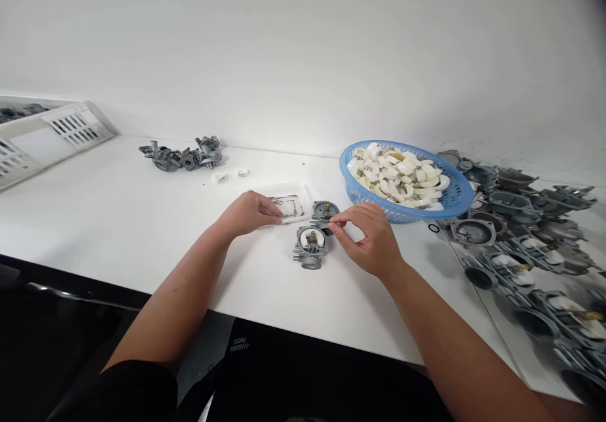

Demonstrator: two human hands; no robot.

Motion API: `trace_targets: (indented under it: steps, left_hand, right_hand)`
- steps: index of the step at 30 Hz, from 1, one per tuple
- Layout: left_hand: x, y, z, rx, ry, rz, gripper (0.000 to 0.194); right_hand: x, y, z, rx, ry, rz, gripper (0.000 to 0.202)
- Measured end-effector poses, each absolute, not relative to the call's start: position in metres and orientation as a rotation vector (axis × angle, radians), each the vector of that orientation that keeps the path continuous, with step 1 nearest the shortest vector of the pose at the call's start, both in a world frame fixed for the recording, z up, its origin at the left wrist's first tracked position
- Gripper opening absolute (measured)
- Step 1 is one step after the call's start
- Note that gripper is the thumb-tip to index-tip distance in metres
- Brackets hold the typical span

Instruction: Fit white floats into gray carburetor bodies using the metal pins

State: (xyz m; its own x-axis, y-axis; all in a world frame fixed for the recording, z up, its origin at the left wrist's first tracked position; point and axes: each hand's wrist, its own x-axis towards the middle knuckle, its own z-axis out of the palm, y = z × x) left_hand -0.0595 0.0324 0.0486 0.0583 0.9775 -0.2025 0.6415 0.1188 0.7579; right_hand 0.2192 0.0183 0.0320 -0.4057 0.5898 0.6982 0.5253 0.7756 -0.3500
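Note:
Two grey metal carburetor bodies stand one behind the other at the middle of the white table. The nearer carburetor (311, 259) has a white ring-shaped float and a brass piece in its open bowl. At the right edge of the farther carburetor (324, 209), my right hand (369, 239) is pinched; what its fingertips hold, if anything, is too small to make out. My left hand (250, 212) is at the left front edge of a shallow white tray (303, 192) with thin metal pins, fingers together, their grip unclear.
A blue basket (407, 214) of white floats stands right of the middle. Many carburetors (514, 204) crowd the far right. More carburetor bodies (189, 158) and two white floats (219, 178) lie back left, near a white crate (78, 125).

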Motion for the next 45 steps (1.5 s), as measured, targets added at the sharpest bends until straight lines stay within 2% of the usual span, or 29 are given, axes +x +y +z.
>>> trace_targets:
  steps: [6,19,34,38,41,45]
  left_hand:
    - [-0.062,0.028,0.050,1.681,1.552,0.585,0.044]
    - [-0.054,0.019,0.052,1.848,1.611,0.622,0.051]
    - [-0.058,0.023,0.049,1.953,1.459,0.755,0.062]
    - [-0.060,0.026,0.048,1.925,1.458,0.694,0.057]
    - [-0.064,0.028,0.049,2.026,1.488,0.676,0.063]
    - [-0.066,0.026,0.046,2.208,1.578,0.374,0.069]
  right_hand:
    - [0.219,0.019,0.030,-0.856,-2.111,0.143,0.008]
    - [0.220,0.021,0.029,-0.863,-2.134,0.115,0.005]
    - [0.222,0.019,0.032,-0.876,-2.127,0.115,0.004]
    - [0.221,0.018,0.033,-0.849,-2.096,0.124,0.007]
    - [0.221,0.017,0.035,-0.803,-2.044,0.106,0.009]
    - [0.220,0.016,0.037,-0.794,-2.037,0.102,0.010]
